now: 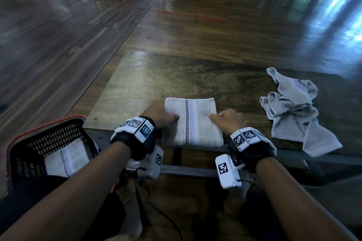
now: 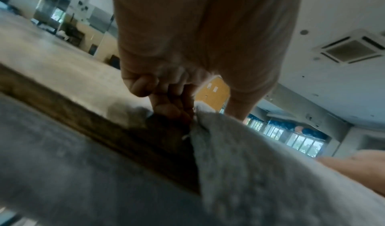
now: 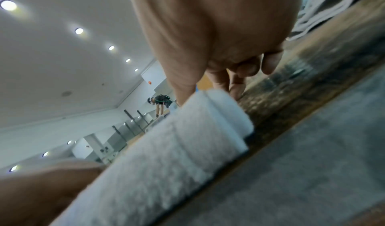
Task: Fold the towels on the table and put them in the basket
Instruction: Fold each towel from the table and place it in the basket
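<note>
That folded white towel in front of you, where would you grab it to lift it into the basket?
Probably by its two short sides, one hand from each side, thumbs on top and fingers slid underneath. The folded white towel lies flat in stacked layers, so pinching through all layers should keep the fold together.

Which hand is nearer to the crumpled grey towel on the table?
Right. The right hand grips the folded towel at its right edge, on the side facing the crumpled grey towel. The left hand grips the far, left edge.

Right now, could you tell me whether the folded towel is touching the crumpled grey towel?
Apart. The head view shows bare table between the folded towel and the crumpled grey towel.
</note>
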Tool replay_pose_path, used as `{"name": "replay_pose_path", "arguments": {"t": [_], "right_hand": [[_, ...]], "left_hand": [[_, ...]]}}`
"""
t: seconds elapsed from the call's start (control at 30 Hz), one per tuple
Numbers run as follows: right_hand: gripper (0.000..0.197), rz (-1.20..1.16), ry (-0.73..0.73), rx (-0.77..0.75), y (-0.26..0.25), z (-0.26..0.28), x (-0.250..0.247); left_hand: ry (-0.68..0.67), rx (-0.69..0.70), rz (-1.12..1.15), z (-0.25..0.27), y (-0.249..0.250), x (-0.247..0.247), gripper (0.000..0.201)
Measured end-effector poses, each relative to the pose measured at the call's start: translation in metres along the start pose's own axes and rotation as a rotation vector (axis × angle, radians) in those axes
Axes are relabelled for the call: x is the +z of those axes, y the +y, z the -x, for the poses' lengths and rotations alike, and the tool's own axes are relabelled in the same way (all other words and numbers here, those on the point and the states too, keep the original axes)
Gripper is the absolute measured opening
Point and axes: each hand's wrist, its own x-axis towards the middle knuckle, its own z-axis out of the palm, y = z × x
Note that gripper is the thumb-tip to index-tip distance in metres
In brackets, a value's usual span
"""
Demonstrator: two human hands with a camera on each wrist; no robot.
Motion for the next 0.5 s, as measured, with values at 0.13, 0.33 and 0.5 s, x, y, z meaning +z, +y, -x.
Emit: {"name": "replay_pose_path", "arguments": {"t": [0.13, 0.33, 0.5], "right_hand": [[0.043, -0.162, -0.079, 0.008, -0.004, 0.003, -0.003], [0.033, -0.316, -0.062, -0.064, -0.001, 0.025, -0.005], [0.016, -0.451, -0.147, -0.096, 0.012, 0.049, -0.002]], "left_hand": [[-0.027, -0.012, 0.126, 0.001, 0.009, -0.001, 0.036], [-0.067, -0.068, 0.494, 0.014, 0.016, -0.004, 0.017], [-0.078, -0.087, 0.556, 0.042, 0.006, 0.001, 0.005]]}}
